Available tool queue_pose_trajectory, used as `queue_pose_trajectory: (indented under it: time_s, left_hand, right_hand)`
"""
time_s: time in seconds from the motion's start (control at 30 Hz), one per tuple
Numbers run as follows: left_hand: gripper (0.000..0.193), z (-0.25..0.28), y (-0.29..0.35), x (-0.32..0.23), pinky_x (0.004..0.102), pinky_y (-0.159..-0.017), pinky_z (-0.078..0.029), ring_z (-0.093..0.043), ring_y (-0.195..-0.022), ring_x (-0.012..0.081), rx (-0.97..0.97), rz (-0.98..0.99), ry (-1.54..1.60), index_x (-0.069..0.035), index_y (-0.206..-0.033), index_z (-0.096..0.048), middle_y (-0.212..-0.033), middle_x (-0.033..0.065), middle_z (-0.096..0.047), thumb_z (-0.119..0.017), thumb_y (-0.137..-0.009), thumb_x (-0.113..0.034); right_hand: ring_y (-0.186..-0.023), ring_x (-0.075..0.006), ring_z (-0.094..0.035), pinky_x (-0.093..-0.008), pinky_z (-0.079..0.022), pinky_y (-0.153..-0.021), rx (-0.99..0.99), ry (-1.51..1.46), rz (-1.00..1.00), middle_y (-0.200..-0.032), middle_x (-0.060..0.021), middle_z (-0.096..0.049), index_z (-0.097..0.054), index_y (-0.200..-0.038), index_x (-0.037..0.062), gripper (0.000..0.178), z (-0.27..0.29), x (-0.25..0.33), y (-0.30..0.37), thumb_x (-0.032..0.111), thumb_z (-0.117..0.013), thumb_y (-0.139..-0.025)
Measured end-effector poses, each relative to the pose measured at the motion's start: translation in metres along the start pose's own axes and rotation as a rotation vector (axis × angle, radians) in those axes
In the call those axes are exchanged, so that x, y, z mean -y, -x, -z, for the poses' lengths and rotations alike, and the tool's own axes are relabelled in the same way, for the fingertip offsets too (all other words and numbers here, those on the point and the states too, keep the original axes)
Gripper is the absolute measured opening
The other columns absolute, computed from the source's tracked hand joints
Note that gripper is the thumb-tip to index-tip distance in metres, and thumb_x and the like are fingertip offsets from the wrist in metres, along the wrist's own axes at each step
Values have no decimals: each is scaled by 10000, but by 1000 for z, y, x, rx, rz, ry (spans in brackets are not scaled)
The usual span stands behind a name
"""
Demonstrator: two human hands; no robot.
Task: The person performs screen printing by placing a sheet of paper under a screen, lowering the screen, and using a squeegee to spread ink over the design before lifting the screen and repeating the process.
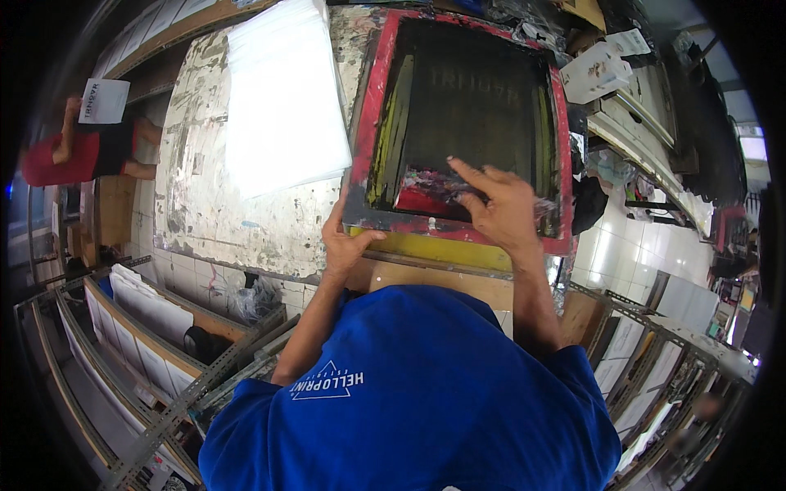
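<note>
A screen-printing frame (562, 155) with a red, ink-stained border lies in front of me, its dark mesh (483, 102) streaked with yellow-green at the left. My left hand (347, 239) grips the frame's near left corner, thumb along the near edge. Inside the frame, near its front, lies a squeegee (419, 190) smeared with red, pink and black. My right hand (503, 211) is closed over it, index finger stretched along the far side and thumb on the near side. Left of the frame rests a stack of white sheets (282, 102).
The worktable (196, 204) is pale and paint-splotched. A yellow board (434, 248) shows under the frame's near edge. Racks of boards (147, 327) stand at lower left, with more shelving (630, 352) at lower right. A person in red (78, 155) holds a printed sheet at far left.
</note>
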State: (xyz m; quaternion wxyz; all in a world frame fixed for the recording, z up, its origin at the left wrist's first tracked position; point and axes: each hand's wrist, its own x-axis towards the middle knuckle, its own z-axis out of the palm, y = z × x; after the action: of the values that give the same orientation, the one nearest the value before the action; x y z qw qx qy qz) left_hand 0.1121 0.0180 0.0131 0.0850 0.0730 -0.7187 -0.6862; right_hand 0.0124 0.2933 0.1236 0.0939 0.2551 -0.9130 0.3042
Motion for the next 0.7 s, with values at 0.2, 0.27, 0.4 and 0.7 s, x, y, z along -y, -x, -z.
queue_pose_trajectory:
  time_s: [0.2,0.27,0.4,0.7]
  left_hand:
    - [974,7,4,28,499,-1143,-339,-434,-1360,382,-28,-226,-696,-15,-1403,-588,-1511,185,-487,-969,-536,-242]
    - [942,8,5,28,519,-1138,-323,-413,-1360,400,-28,-228,-718,-8,-1375,-607,-1518,196,-470,-960,-545,-276]
    - [921,8,7,25,533,-1137,-310,-384,-1367,422,-31,-212,-728,-5,-1363,-618,-1535,216,-434,-951,-558,-306]
    - [978,12,8,26,528,-1130,-296,-378,-1379,425,-15,-211,-704,-42,-1427,-582,-1551,255,-401,-937,-577,-374]
  right_hand:
    - [-1072,-280,-551,-498,-351,-999,365,248,-102,-1044,-93,-565,-546,-1482,249,856,-44,-9,18,133,-819,-679]
    - [-1113,-273,-525,-513,-339,-998,348,233,-138,-1056,-84,-543,-565,-1454,245,836,-59,-17,20,98,-802,-665]
    - [-1127,-281,-513,-516,-326,-1003,194,199,-140,-1070,-81,-537,-596,-1409,243,825,-73,-47,-17,73,-780,-623]
    - [-1134,-269,-526,-507,-324,-1007,-4,301,-12,-1100,-68,-561,-610,-1407,259,848,-91,-148,-142,129,-760,-582]
